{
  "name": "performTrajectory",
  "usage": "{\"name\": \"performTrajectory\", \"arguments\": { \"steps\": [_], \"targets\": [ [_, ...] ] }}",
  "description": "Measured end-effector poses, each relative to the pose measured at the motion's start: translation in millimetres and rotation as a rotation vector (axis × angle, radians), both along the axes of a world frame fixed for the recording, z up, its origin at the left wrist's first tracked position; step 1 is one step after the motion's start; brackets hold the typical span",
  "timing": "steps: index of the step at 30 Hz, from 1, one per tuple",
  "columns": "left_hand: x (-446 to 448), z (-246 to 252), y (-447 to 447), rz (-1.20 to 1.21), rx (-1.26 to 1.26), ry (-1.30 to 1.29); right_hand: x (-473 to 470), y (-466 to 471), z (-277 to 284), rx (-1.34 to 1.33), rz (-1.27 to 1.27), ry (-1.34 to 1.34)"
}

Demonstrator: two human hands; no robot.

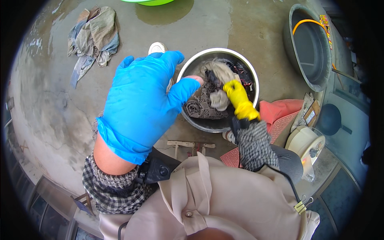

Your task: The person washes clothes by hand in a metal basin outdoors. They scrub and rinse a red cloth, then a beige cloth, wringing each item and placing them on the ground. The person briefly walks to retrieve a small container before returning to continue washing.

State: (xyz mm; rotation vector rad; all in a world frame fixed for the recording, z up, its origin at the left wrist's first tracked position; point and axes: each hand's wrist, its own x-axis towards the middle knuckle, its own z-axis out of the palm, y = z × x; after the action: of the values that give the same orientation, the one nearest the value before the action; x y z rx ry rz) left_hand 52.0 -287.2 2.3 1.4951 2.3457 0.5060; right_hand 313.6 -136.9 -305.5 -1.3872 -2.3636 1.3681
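Observation:
My left hand (139, 103), in a blue rubber glove, is raised close to the camera with its fingers spread. Its bare thumb tip shows through the glove, and nothing shows in its grasp. In a yellow rubber glove, my right hand (237, 97) reaches into a metal basin (255, 76) with its fingers curled on a beige wet cloth (223, 69). The basin also holds a dark patterned cloth (205, 106), a pale bunched cloth (220, 100) and a black-and-red cloth (243, 73). Some dark cloth beside the right hand is blurred.
Damp cloths (97, 34) lie heaped on the concrete floor at the upper left. A green basin (153, 2) stands at the top edge. Propped at the right is a large grey tub (312, 51). A low wooden stool (192, 144) sits before me, with a red mat (280, 117) nearby.

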Motion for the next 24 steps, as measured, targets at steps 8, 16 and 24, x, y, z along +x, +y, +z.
{"name": "performTrajectory", "arguments": {
  "steps": [8,16,24],
  "targets": [
    [4,-6,7,0.059,0.031,-0.104,-34,-64,2,0.292,0.283,-0.612],
    [1,3,10,0.010,0.043,-0.137,-80,18,-40,0.029,0.554,-0.750],
    [3,-6,-3,0.034,0.192,-0.144,-13,10,24,-0.670,-0.132,0.430]
  ]
}}
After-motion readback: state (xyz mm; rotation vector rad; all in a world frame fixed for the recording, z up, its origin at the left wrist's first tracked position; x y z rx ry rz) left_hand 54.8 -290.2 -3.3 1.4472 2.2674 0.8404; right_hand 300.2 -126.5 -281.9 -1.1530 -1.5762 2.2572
